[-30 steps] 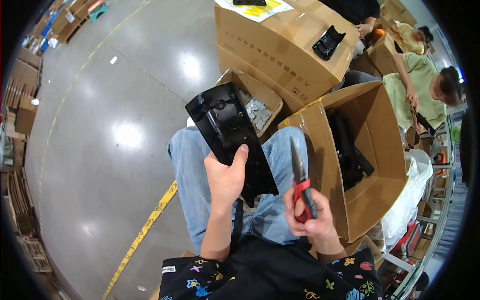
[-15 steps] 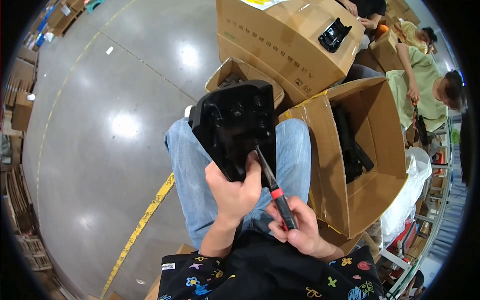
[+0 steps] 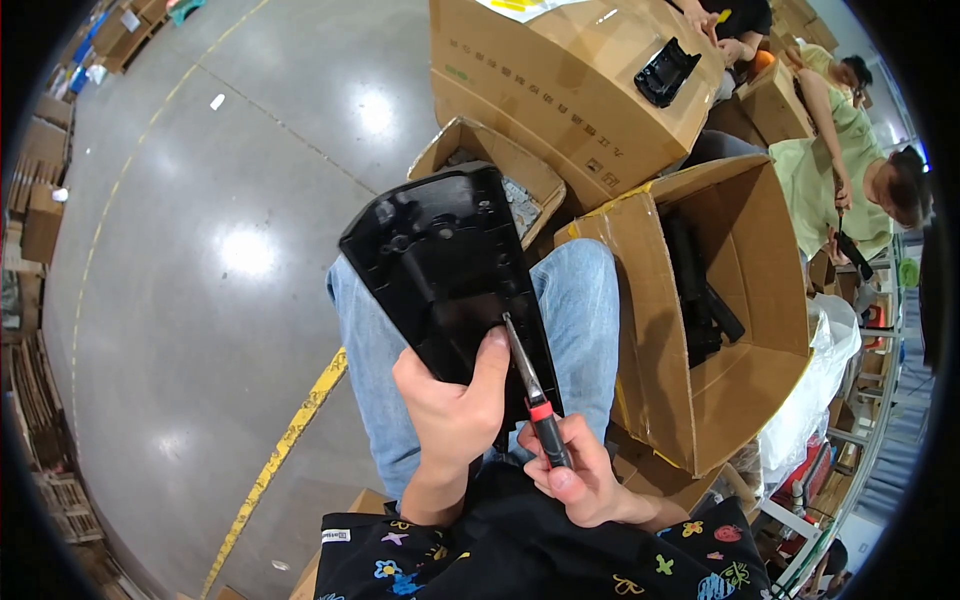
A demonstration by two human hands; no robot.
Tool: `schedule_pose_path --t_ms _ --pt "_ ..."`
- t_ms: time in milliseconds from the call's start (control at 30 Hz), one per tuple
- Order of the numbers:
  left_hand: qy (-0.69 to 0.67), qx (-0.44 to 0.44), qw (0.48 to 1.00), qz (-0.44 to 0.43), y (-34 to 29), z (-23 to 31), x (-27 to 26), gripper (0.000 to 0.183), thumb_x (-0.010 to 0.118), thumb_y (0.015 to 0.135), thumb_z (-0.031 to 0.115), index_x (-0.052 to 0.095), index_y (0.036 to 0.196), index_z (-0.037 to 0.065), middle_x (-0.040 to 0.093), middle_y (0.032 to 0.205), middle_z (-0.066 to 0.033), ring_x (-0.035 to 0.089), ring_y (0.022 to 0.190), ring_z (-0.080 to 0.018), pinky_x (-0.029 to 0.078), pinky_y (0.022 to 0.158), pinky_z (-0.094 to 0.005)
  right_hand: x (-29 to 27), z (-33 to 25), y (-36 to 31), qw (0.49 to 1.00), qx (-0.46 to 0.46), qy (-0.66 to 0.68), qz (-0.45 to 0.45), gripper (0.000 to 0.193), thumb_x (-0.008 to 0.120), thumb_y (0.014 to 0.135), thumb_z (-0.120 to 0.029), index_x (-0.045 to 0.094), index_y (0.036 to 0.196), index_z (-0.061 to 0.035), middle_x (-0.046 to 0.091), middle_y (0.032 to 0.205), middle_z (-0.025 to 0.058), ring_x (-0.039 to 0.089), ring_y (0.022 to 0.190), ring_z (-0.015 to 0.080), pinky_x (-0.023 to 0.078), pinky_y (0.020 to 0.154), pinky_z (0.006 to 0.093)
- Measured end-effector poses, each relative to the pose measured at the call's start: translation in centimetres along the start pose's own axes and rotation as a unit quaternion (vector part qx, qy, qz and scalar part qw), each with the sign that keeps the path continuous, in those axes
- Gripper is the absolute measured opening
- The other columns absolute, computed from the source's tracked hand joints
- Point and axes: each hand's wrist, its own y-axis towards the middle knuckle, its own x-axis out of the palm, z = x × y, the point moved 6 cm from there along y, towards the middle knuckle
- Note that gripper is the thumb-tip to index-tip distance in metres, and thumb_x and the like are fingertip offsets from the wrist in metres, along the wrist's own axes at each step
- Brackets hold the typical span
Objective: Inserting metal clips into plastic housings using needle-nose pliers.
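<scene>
Black cover (image 3: 415, 270) has swung leftward over jeans (image 3: 582, 310), above glossy floor (image 3: 190, 340).

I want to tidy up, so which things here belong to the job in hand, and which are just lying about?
In the job:
Black molded part, in the left hand
Pliers, in the right hand, tip at the part
Probably the open carton holding black pieces

Apparently lying about:
Clear plastic sheeting beside the carton
White scrap on the floor

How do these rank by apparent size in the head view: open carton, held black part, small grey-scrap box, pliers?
1. Open carton
2. Black part; nearer the camera, so real size unsure
3. Small box, partly hidden
4. Pliers
</scene>
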Motion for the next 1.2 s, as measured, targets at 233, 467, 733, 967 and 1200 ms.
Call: schedule_pose_path --t_ms 233,467,733,967,1200 --pt "0.035 0.065 0.997 -0.031 0.3 0.5 0.5 0.008 0.061 0.077 -0.003 0.061 0.085 -0.003 0.064 0.074 -0.0045 0.059 0.066 -0.0095 0.046 0.060 -0.0229 -0.5 -1.9 0.3 0.993 -0.037 0.108 0.007 0.047 0.067 0.079 -0.011 0.038 0.115 -0.0024 0.048 0.097 0.0099 0.045 0.077 0.0090 0.038 0.065 0.0216" --pt "0.038 0.079 0.996 -0.009 -0.1 0.5 0.9 0.012 0.057 0.076 -0.005 0.060 0.087 -0.003 0.059 0.078 -0.0051 0.054 0.070 -0.0119 0.043 0.066 -0.0235 -1.3 -1.8 1.1 0.914 0.216 0.325 -0.112 0.057 0.074 0.066 -0.009 0.046 0.116 0.0007 0.052 0.089 0.0084 0.051 0.067 0.0123 0.047 0.061 0.0236" --pt "0.023 0.114 0.993 -0.014 -0.4 0.9 0.8 0.012 0.058 0.078 -0.005 0.059 0.090 -0.004 0.060 0.083 -0.0068 0.055 0.072 -0.0134 0.043 0.067 -0.0241 0.9 -2.7 1.0 0.785 0.250 0.551 -0.132 0.057 0.065 0.081 -0.010 0.035 0.128 0.0035 0.051 0.072 0.0113 0.044 0.045 0.0144 0.043 0.039 0.0245" --pt "0.084 0.152 0.984 -0.043 -1.0 0.7 0.5 0.031 0.062 0.076 -0.006 0.054 0.106 -0.006 0.063 0.091 -0.0103 0.061 0.080 -0.0162 0.049 0.071 -0.0264 0.9 -3.2 0.9 0.931 0.201 0.299 -0.054 0.059 0.059 0.086 -0.007 0.031 0.137 0.0013 0.053 0.074 0.0095 0.047 0.051 0.0094 0.034 0.041 0.0206" --pt "0.105 0.131 0.986 0.003 -0.8 1.0 0.5 0.014 0.063 0.080 -0.002 0.059 0.094 -0.005 0.063 0.086 -0.0098 0.058 0.073 -0.0174 0.046 0.069 -0.0256 -1.6 -8.4 3.5 0.780 -0.207 -0.588 0.050 0.050 0.064 0.072 0.004 0.052 0.121 0.0003 0.061 0.076 0.0105 0.061 0.060 0.0228 0.048 0.048 0.0308"
